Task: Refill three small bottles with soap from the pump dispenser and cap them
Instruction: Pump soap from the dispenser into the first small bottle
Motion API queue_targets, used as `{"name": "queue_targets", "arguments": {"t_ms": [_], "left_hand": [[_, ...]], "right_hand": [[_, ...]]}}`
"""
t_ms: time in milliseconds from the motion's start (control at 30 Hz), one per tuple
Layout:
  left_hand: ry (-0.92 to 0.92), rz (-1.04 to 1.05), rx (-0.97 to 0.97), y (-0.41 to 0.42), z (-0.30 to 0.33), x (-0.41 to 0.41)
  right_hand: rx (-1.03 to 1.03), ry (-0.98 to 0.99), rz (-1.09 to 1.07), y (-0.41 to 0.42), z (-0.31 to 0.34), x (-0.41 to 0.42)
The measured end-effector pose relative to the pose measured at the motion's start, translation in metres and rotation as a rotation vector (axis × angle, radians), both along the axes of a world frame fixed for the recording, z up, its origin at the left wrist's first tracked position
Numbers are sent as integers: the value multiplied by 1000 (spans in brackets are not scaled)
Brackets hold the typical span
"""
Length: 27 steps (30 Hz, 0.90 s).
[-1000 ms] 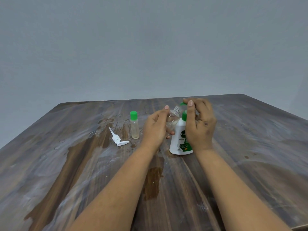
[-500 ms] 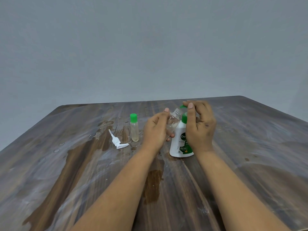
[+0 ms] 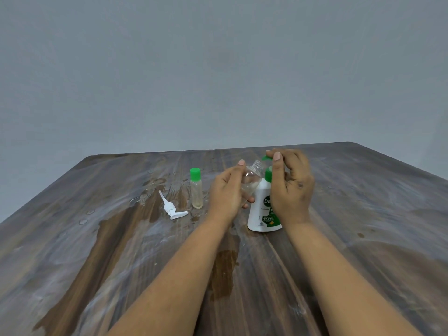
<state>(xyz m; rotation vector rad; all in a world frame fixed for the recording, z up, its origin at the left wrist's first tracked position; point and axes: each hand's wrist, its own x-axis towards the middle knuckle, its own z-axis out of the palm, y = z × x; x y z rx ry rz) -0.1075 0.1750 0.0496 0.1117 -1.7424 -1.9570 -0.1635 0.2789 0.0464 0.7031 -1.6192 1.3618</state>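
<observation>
A: Where is the small bottle (image 3: 251,181) being filled?

B: In the left hand (image 3: 226,194), lifted off the table (image 3: 363,214). The fingers curl round its clear body, and it is tilted, long axis leaning up and to the right, so the open threaded neck points at the pump dispenser (image 3: 263,209).

A: And the dispenser?

B: It stands upright on the table just right of that hand. The right hand (image 3: 292,187) wraps over its upper part, thumb up the front, fingers curled over the green top. I judge it is set to press, though the spout is mostly hidden.

A: So what does the next move turn on?

B: The bottle's mouth lies just left of and a little below the green top, very near it. The mouth has to sit under the outlet, or soap will run down the outside.

A: Anything else there?

B: A capped bottle (image 3: 196,187) with a green cap stands farther left, and a loose white pump head (image 3: 171,208) lies flat beyond it. The table looks wet and smeared. A third bottle is not visible.
</observation>
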Motion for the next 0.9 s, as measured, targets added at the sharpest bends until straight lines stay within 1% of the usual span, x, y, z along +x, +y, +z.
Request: {"name": "queue_targets", "arguments": {"t_ms": [300, 567, 900], "left_hand": [[18, 13, 8, 0, -1, 0], [11, 12, 2, -1, -2, -2], [21, 10, 10, 0, -3, -2]], "right_hand": [[18, -42, 31, 1, 1, -2], [-12, -26, 14, 0, 1, 0], [16, -17, 15, 0, 1, 0]]}}
